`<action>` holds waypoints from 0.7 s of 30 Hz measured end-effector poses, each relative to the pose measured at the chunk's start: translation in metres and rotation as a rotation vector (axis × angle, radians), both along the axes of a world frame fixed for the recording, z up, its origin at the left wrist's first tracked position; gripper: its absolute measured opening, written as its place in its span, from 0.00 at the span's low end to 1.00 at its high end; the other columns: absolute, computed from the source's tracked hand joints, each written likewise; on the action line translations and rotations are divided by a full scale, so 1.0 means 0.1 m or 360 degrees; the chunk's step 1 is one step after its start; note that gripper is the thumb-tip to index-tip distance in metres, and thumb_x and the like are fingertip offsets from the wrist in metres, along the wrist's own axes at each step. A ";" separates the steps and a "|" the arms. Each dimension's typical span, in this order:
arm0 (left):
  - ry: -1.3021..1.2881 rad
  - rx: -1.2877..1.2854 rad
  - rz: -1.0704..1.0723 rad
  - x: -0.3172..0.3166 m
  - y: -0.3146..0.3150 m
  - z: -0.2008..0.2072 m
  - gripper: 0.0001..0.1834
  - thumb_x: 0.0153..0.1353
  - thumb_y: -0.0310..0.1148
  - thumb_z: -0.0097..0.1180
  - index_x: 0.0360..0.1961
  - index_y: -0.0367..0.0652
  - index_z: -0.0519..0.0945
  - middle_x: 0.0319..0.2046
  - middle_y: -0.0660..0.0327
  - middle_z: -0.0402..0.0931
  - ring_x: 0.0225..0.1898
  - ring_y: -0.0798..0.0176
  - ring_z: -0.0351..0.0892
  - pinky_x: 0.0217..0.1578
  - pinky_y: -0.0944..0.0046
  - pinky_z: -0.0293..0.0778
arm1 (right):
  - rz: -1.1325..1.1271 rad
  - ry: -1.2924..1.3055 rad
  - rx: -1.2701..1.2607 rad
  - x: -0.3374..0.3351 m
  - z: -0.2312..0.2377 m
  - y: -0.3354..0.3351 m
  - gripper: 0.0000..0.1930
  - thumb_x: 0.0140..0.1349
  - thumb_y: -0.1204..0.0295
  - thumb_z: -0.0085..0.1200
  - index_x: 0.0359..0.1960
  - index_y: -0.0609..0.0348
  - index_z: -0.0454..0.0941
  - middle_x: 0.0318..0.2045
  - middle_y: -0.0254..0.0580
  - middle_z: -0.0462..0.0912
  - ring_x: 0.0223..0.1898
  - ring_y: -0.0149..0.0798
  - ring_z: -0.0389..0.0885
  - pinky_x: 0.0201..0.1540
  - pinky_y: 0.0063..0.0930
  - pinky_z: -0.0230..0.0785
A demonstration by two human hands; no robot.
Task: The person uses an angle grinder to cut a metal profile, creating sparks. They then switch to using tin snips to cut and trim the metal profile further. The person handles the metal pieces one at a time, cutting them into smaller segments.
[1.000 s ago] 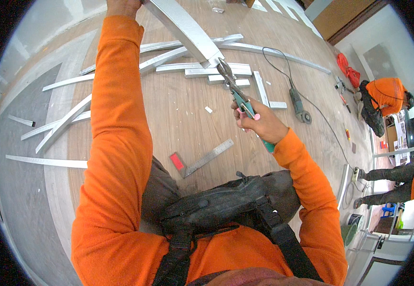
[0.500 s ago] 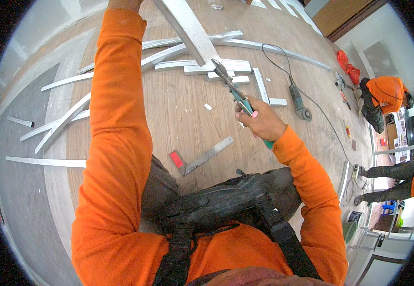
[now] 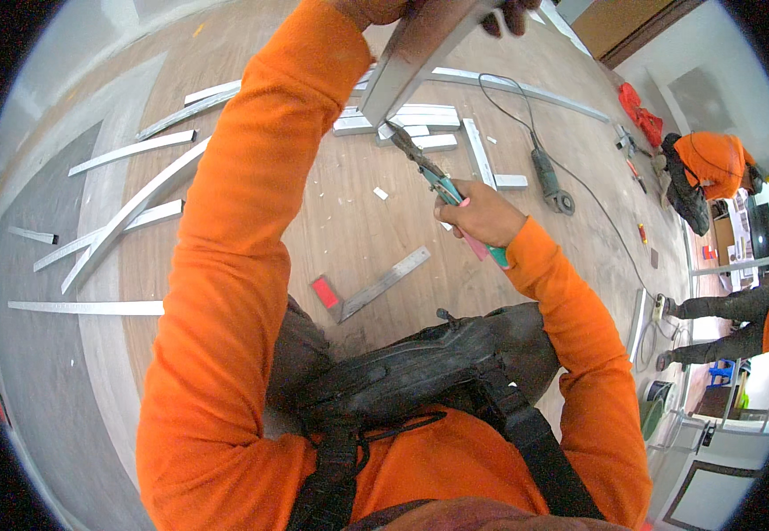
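My left hand (image 3: 368,9) is wrapped around a long silver metal channel (image 3: 415,55) at the top of the view, its fingers showing past the far edge. The channel slants down, and its lower end meets the jaws of a pair of tin snips (image 3: 423,163). My right hand (image 3: 489,215) is closed on the snips' green and pink handles, to the right of the middle. Whether the blades are biting into the metal is too small to tell. Under the channel end lies a stack of short metal channel pieces (image 3: 437,116).
A square (image 3: 386,281) with a red-marked stock lies before my knees. An angle grinder (image 3: 551,181) with its cord rests at the right. Long metal strips (image 3: 136,205) cross on the left floor. Two people in orange (image 3: 710,175) are at the far right, one bent over.
My left hand has swung the metal channel to the right and turned it, so a different side shows. The snips have shifted slightly left and remain at its lower end.
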State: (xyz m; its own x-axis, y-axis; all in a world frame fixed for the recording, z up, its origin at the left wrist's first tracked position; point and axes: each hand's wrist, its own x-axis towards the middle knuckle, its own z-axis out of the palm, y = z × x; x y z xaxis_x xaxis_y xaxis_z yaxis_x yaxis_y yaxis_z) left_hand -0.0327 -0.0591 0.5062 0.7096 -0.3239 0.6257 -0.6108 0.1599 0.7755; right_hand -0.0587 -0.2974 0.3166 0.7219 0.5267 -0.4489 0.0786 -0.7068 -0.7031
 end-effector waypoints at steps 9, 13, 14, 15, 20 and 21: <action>0.0103 -0.0750 0.0367 0.51 0.96 -0.09 0.38 0.69 0.66 0.42 0.51 0.39 0.79 0.25 0.58 0.78 0.23 0.61 0.78 0.25 0.59 0.79 | 0.0119 0.0037 0.0320 0.10 -0.27 -0.13 0.24 0.55 0.62 0.63 0.50 0.66 0.76 0.40 0.48 0.82 0.41 0.40 0.82 0.43 0.34 0.74; 0.0175 -0.1053 0.0727 0.41 1.36 -0.19 0.26 0.69 0.57 0.51 0.49 0.44 0.76 0.29 0.60 0.77 0.28 0.59 0.79 0.28 0.57 0.80 | -0.0041 0.0089 0.0282 0.03 -0.09 -0.15 0.26 0.55 0.63 0.63 0.53 0.64 0.74 0.41 0.47 0.81 0.43 0.43 0.81 0.49 0.35 0.72; 0.0188 -0.1148 0.0794 0.43 1.52 -0.24 0.23 0.69 0.55 0.54 0.48 0.46 0.75 0.29 0.61 0.75 0.27 0.60 0.79 0.26 0.59 0.80 | 0.0001 -0.0020 0.0292 0.04 -0.10 -0.16 0.26 0.55 0.64 0.63 0.53 0.64 0.73 0.41 0.47 0.81 0.43 0.43 0.81 0.49 0.35 0.72; 0.0056 -0.1070 0.0709 0.44 1.67 -0.30 0.20 0.67 0.52 0.58 0.44 0.47 0.73 0.28 0.63 0.73 0.24 0.63 0.76 0.22 0.62 0.77 | 0.0052 -0.0124 0.0306 0.04 -0.13 -0.15 0.25 0.55 0.64 0.64 0.53 0.63 0.73 0.41 0.47 0.81 0.43 0.44 0.81 0.49 0.36 0.72; 0.0278 -0.1360 0.0943 0.63 2.04 -0.56 0.18 0.67 0.51 0.57 0.36 0.49 0.71 0.24 0.63 0.70 0.20 0.63 0.73 0.21 0.60 0.75 | 0.0138 -0.0251 0.0389 -0.05 -0.03 -0.06 0.24 0.57 0.75 0.60 0.57 0.62 0.72 0.40 0.36 0.74 0.43 0.31 0.74 0.46 0.27 0.72; 0.0284 -0.1420 0.0954 0.70 2.13 -0.64 0.18 0.67 0.51 0.57 0.36 0.49 0.71 0.24 0.63 0.70 0.20 0.62 0.73 0.21 0.60 0.75 | 0.0145 -0.0243 0.0408 -0.08 0.00 -0.04 0.24 0.57 0.75 0.60 0.57 0.62 0.72 0.41 0.36 0.74 0.43 0.31 0.73 0.47 0.27 0.72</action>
State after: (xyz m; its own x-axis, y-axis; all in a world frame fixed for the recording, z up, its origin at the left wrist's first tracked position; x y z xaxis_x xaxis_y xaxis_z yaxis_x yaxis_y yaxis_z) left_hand 0.0377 0.1540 0.4418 0.7050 0.6247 0.3359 -0.6670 0.4230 0.6133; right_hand -0.0664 -0.3014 0.3171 0.7153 0.6745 -0.1829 0.2519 -0.4930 -0.8327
